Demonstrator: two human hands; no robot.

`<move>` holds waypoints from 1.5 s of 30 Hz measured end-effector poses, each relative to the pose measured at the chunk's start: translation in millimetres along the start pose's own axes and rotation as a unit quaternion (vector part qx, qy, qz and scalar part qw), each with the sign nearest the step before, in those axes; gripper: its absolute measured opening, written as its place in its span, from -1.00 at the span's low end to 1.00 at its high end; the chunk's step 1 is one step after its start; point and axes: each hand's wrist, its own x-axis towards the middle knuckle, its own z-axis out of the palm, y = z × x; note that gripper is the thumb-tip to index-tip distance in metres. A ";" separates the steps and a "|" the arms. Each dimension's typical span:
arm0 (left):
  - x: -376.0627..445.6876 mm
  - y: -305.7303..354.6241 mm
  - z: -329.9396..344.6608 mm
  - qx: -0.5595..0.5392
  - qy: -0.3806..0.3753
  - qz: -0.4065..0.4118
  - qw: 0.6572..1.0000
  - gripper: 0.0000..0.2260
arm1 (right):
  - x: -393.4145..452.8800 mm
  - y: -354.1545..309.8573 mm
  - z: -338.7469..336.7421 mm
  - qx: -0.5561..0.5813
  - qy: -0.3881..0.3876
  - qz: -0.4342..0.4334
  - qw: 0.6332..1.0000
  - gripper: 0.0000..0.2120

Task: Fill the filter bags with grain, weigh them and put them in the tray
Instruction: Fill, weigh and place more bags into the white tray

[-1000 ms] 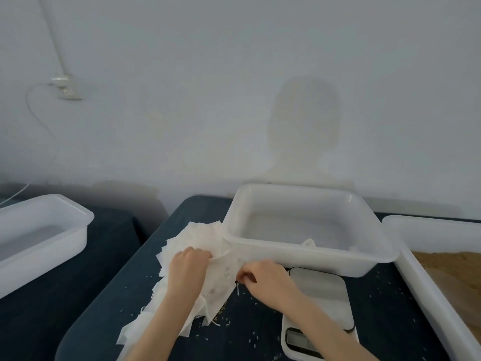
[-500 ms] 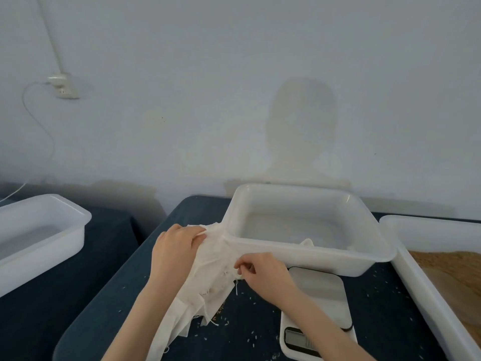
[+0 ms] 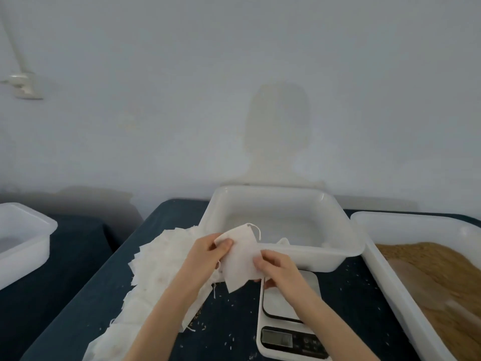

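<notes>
A flat white filter bag (image 3: 240, 252) with a drawstring loop at its top is held up between both hands, in front of the white tray (image 3: 346, 230). My left hand (image 3: 208, 252) pinches its upper left corner. My right hand (image 3: 278, 267) pinches its lower right edge. A pile of empty filter bags (image 3: 158, 259) lies spread on the dark table to the left. The white kitchen scale (image 3: 289, 319) sits below my right hand, its plate bare. Brown grain (image 3: 440, 277) fills the bin (image 3: 385, 280) at the right.
A second white tub (image 3: 28, 241) stands on another dark surface at the far left. Loose grains are scattered on the table (image 3: 234, 316) around the scale. A small white bag lies inside the tray near its front wall. A white wall is close behind.
Both hands have lifted a single bag clear of the pile and moved it right, up in front of the tray. The pile has settled back flat on the table.
</notes>
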 end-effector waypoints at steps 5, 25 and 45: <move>-0.4 5.6 34.1 0.029 0.008 0.032 0.999 -0.85 | -15.5 11.9 -34.3 -0.066 0.052 0.016 0.996 -0.85; -11.0 3.2 117.0 0.322 0.071 0.263 0.907 -0.56 | -30.0 9.2 -73.2 -0.079 0.151 0.034 0.985 -0.91; 7.1 -17.4 121.5 0.213 -0.126 0.167 0.955 -0.45 | -23.0 16.5 -85.1 -0.208 0.090 0.011 0.974 -0.65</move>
